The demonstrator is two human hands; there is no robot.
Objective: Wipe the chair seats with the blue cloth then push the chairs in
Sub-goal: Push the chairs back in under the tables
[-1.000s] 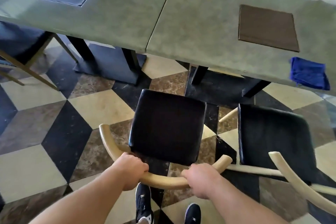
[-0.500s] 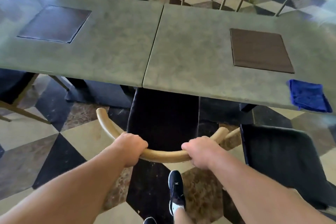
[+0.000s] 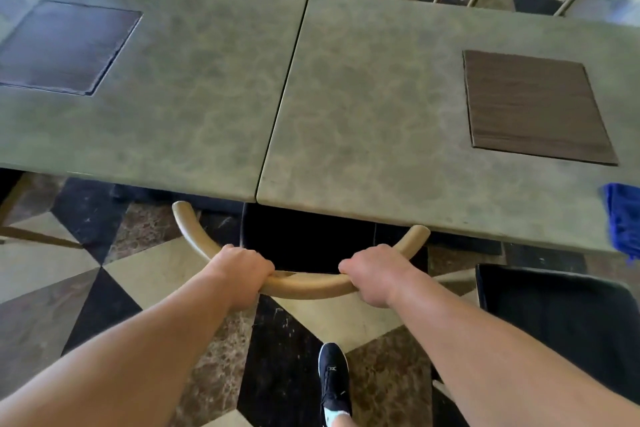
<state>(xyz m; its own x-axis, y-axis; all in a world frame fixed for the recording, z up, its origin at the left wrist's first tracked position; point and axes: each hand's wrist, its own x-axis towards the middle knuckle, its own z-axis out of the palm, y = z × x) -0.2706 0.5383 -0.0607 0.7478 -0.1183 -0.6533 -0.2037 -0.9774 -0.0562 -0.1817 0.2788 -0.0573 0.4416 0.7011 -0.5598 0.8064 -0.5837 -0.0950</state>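
**Chair slides under the surface**

The surface (image 3: 363, 114) now covers most of the seat (image 3: 304, 246). Only a dark strip shows between the near edge and the curved rail (image 3: 308, 288), and the rail's tips are close to that edge. A second ago the whole seat stood on open floor, well back from the edge. Half a second ago roughly half of it was under. This chair's push looks almost finished, with a last nudge perhaps left.

The second chair (image 3: 561, 322), at the right, stands out from the surface and still needs pushing in.

The cloth (image 3: 623, 218) lies at the near right edge of the surface, partly cut off by the frame. It is beside the same mat as before, and neither hand touches it.

The left hand (image 3: 242, 274) and right hand (image 3: 375, 276) each clasp the rail, fingers curled round it, one either side of its middle. The grip is unchanged from the earlier frames.
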